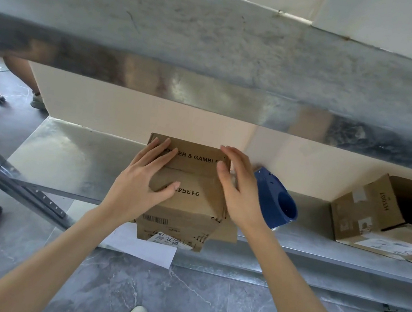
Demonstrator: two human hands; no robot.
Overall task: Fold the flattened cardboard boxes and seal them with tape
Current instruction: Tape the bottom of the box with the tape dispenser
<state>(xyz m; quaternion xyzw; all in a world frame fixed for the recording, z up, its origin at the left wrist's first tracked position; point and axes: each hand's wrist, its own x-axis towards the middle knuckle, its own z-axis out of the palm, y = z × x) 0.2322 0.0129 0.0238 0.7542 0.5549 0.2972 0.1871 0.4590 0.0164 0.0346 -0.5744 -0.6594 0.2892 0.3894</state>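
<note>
Boxes (195, 180) lie flat, stacked; left hand (140, 186) and right hand (241, 188) touch them, fingers straight, apart. Folding, taping seemingly unstarted.

Bright, soft, even light; fisheye bend twd edges.
Glare patches + smeared reflections on shiny grey metal upper shelf rim (208, 97); duller sheen on lower metal shelf (64, 157); faint soft shadows on brown cardboard box (195, 181); centre sharp, far-left edge slightly blurred.

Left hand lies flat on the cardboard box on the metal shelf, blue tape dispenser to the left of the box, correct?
No. The head view shows the blue tape dispenser to the right of the cardboard box. The left hand does lie flat on the box on the metal shelf.
</note>
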